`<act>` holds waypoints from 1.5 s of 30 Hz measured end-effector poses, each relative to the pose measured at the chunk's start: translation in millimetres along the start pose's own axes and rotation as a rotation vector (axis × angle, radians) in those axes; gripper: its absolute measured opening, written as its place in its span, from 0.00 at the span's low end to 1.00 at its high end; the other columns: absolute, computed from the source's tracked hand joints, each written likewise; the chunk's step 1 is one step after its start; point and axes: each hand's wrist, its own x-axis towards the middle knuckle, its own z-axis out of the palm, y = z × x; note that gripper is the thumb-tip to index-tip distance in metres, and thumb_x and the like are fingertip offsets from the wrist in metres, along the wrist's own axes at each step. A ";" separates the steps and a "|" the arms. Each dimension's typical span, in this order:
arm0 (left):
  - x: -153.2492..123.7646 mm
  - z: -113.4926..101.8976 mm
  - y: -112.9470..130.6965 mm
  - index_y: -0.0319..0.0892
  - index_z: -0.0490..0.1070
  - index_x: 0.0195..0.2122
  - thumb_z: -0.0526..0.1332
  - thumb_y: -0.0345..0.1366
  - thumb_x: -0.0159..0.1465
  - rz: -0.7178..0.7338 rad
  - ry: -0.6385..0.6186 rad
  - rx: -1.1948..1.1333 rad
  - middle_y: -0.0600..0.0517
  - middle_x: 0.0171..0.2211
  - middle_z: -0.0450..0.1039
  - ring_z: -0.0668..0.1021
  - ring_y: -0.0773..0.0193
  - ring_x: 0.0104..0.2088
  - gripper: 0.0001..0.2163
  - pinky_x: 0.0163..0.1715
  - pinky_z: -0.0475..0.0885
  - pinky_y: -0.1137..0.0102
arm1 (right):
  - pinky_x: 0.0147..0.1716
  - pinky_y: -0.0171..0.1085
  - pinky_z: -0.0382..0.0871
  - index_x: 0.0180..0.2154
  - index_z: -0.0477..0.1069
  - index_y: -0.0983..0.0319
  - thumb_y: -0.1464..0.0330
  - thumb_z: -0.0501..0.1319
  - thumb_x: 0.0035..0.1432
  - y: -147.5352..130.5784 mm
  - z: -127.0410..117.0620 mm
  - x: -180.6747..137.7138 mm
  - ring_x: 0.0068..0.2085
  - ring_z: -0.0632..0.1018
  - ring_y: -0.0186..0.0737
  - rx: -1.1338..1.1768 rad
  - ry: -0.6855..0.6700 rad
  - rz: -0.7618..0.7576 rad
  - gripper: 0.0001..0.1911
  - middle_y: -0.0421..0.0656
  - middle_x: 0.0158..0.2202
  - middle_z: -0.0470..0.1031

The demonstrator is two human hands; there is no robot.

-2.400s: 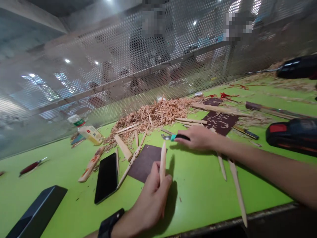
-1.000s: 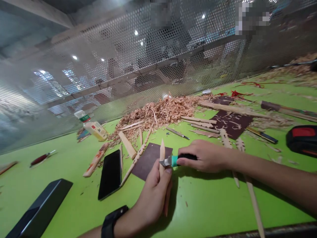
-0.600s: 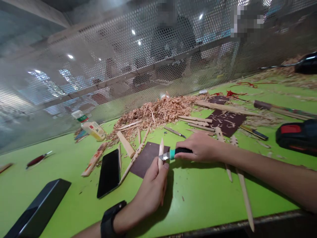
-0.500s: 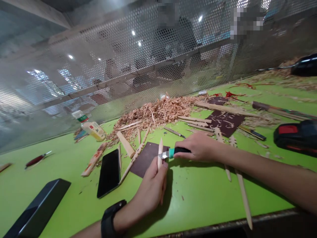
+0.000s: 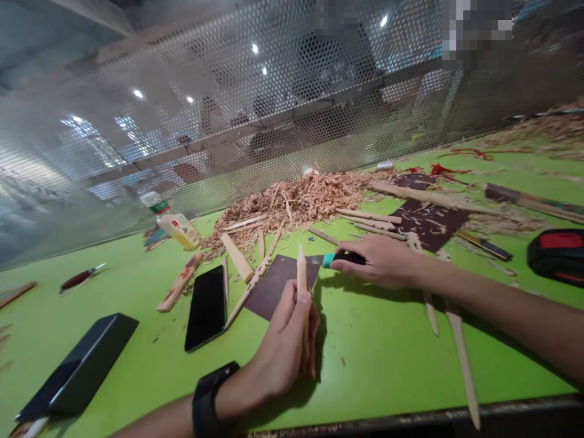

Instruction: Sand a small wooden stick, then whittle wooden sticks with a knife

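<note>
Wooden and pointed, the stick (image 5: 302,274) stands nearly upright in the closed left hand (image 5: 285,347), thumb pressed on its shaft, above the green table (image 5: 387,359). At two o'clock from it, the right hand (image 5: 383,263) grips a teal-collared knife (image 5: 331,260), its blade apart from the stick. Toward ten o'clock lies a green-capped bottle (image 5: 171,220); its label is unreadable.

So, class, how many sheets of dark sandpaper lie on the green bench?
2. One sandpaper sheet lies just beyond the left hand, by the phone. The other sheet lies past the right hand, strewn with shavings. More could be buried under the shavings pile.
</note>
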 end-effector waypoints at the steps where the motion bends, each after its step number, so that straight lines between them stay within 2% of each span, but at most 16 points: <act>1: 0.0 1.0 1.9 0.50 0.57 0.41 0.57 0.62 0.72 -0.005 0.002 0.008 0.65 0.23 0.62 0.62 0.75 0.11 0.21 0.08 0.59 0.81 | 0.32 0.39 0.61 0.54 0.79 0.61 0.37 0.43 0.71 3.0 -0.6 0.3 0.33 0.78 0.47 0.002 0.012 0.009 0.41 0.52 0.37 0.83; 5: 1.1 0.8 5.2 0.51 0.56 0.45 0.56 0.58 0.74 0.009 -0.009 0.078 0.67 0.21 0.61 0.58 0.74 0.10 0.18 0.07 0.58 0.82 | 0.31 0.38 0.59 0.51 0.79 0.62 0.39 0.42 0.73 10.6 -4.8 0.9 0.30 0.75 0.44 0.039 0.080 0.005 0.41 0.50 0.35 0.82; 11: 5.4 -4.5 -1.9 0.52 0.57 0.49 0.55 0.56 0.75 0.014 -0.029 0.110 0.68 0.17 0.57 0.55 0.73 0.09 0.16 0.06 0.54 0.81 | 0.29 0.37 0.54 0.49 0.81 0.61 0.44 0.48 0.75 -9.3 -0.7 -3.1 0.27 0.71 0.40 0.087 -0.104 -0.158 0.34 0.46 0.30 0.80; 16: 7.4 -3.5 1.8 0.51 0.57 0.48 0.57 0.53 0.75 -0.009 -0.020 0.123 0.68 0.16 0.53 0.55 0.73 0.09 0.14 0.06 0.52 0.81 | 0.28 0.37 0.52 0.46 0.82 0.60 0.43 0.49 0.73 -8.6 2.7 -2.6 0.27 0.70 0.39 -0.001 -0.071 -0.201 0.33 0.46 0.29 0.81; 22: 5.0 -3.6 7.5 0.50 0.59 0.47 0.57 0.49 0.75 -0.028 -0.006 0.151 0.68 0.16 0.56 0.55 0.72 0.09 0.11 0.08 0.50 0.78 | 0.28 0.37 0.53 0.50 0.82 0.60 0.39 0.45 0.72 9.4 0.9 4.5 0.26 0.72 0.40 -0.080 -0.018 -0.140 0.38 0.47 0.29 0.81; 26: -2.3 -0.9 6.6 0.49 0.61 0.47 0.60 0.49 0.74 -0.015 -0.035 0.154 0.68 0.18 0.57 0.57 0.75 0.11 0.13 0.11 0.50 0.78 | 0.28 0.37 0.55 0.54 0.80 0.61 0.40 0.45 0.73 26.4 -9.9 5.4 0.28 0.74 0.42 -0.159 0.136 0.030 0.39 0.50 0.34 0.82; 28: -3.0 0.3 6.0 0.48 0.62 0.47 0.61 0.50 0.74 -0.003 -0.035 0.127 0.68 0.19 0.57 0.57 0.76 0.11 0.13 0.11 0.51 0.79 | 0.29 0.37 0.56 0.52 0.80 0.62 0.40 0.45 0.73 27.6 -13.1 4.3 0.30 0.75 0.44 -0.157 0.166 0.048 0.39 0.51 0.36 0.83; 33: 3.6 -1.3 4.1 0.49 0.61 0.46 0.58 0.52 0.74 -0.028 -0.022 0.093 0.67 0.16 0.56 0.55 0.73 0.10 0.14 0.09 0.51 0.78 | 0.27 0.37 0.56 0.48 0.80 0.62 0.41 0.44 0.74 -0.4 -1.2 -0.9 0.26 0.73 0.41 0.027 -0.057 -0.105 0.37 0.47 0.29 0.80; 35: 5.4 -2.4 3.7 0.49 0.62 0.47 0.58 0.54 0.74 -0.027 -0.036 0.109 0.67 0.15 0.56 0.56 0.72 0.09 0.15 0.08 0.50 0.77 | 0.28 0.38 0.56 0.46 0.80 0.61 0.42 0.46 0.74 -11.1 4.4 -2.9 0.27 0.72 0.41 0.039 -0.094 -0.181 0.35 0.46 0.30 0.81; 38: 5.8 -2.1 5.8 0.48 0.64 0.50 0.60 0.53 0.73 0.007 -0.033 0.113 0.66 0.15 0.56 0.56 0.73 0.10 0.16 0.09 0.49 0.76 | 0.30 0.37 0.56 0.46 0.81 0.60 0.42 0.46 0.74 -12.1 5.3 -3.1 0.28 0.72 0.40 0.060 -0.097 -0.222 0.35 0.46 0.31 0.81; 42: 6.0 0.7 11.7 0.46 0.67 0.48 0.64 0.47 0.71 0.022 0.030 0.087 0.65 0.18 0.57 0.55 0.75 0.13 0.13 0.14 0.50 0.76 | 0.28 0.37 0.53 0.45 0.82 0.61 0.38 0.44 0.72 3.6 -1.3 0.2 0.25 0.71 0.40 0.003 -0.043 -0.153 0.40 0.46 0.27 0.79; 45: 7.1 2.1 13.3 0.45 0.68 0.46 0.66 0.45 0.69 0.035 0.067 0.060 0.64 0.20 0.58 0.58 0.73 0.17 0.12 0.17 0.53 0.76 | 0.28 0.38 0.52 0.44 0.82 0.61 0.37 0.43 0.71 9.5 -3.5 1.7 0.25 0.71 0.40 -0.037 -0.015 -0.133 0.41 0.47 0.29 0.80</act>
